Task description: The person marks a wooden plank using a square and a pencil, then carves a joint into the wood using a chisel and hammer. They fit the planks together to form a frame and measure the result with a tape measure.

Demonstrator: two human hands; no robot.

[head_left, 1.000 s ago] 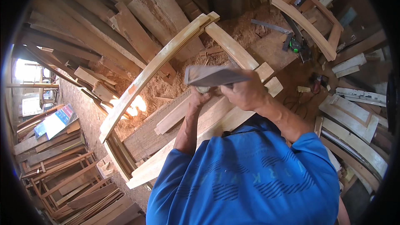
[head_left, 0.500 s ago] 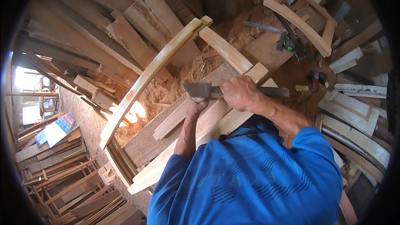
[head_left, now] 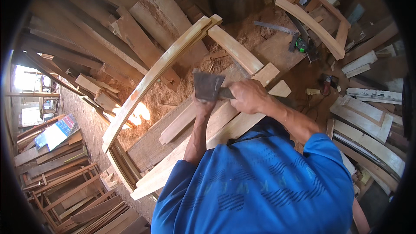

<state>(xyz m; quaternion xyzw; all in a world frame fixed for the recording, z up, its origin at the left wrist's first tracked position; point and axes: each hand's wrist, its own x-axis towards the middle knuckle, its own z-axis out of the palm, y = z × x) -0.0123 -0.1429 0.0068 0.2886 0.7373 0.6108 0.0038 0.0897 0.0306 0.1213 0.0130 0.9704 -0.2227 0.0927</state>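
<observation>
My right hand [head_left: 250, 96] is closed round the handle of a hatchet [head_left: 208, 86] with a broad, dark, flat head. The head is slightly blurred and sits just over my left hand [head_left: 203, 106]. That left hand looks closed, but the head covers most of its fingers and whatever they hold. Beneath both hands lie pale planks [head_left: 221, 119] on a wide board [head_left: 149, 149]. A curved wooden frame piece [head_left: 149, 80] arches on the left, and a shorter pale rail [head_left: 235, 50] reaches from its far end toward my right hand.
Boards [head_left: 158, 15] lean at the far left, above wood shavings [head_left: 141, 117]. At the far right are a metal square [head_left: 274, 27], a black-and-green tool [head_left: 300, 44] and a curved wooden frame [head_left: 310, 21]. Stacked timber [head_left: 368, 141] stands on the right, more pieces [head_left: 73, 190] at lower left.
The hatchet's head has tilted and risen a little, turning its broad face more toward view. My right hand has shifted slightly; its handle end no longer shows beyond my wrist. The wood stays put.
</observation>
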